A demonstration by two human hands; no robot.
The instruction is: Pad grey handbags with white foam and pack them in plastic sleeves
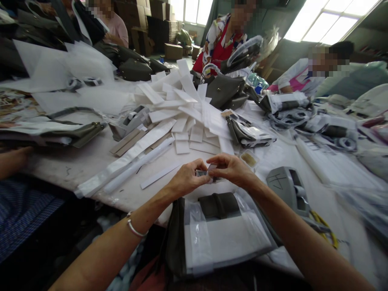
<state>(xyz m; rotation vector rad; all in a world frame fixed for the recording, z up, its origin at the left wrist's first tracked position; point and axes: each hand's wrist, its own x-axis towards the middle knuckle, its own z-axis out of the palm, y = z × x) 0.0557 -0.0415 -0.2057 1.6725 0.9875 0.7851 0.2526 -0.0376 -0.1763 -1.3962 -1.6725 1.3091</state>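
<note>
My left hand [189, 177] and my right hand [233, 167] meet above the near edge of the table, fingers closed in pinches. Between them is a small, partly clear and whitish piece [213, 166], mostly covered by the fingers, so its kind is unclear. Right below my hands lies a dark olive handbag [176, 238] with a white sheet [224, 238] and clear plastic wrap over its front. To the right of my right forearm stands a grey tape dispenser [285, 188]. A small clear box with yellowish contents [249, 159] sits just beyond my right hand.
White foam strips [188, 109] are heaped mid-table. A second grey tape dispenser [131, 121] stands left of them. Wrapped bags [251, 131] and plastic bags [333, 157] lie to the right. Across the table are several people, and another person's hand [15, 159] is at left by a bag [60, 133].
</note>
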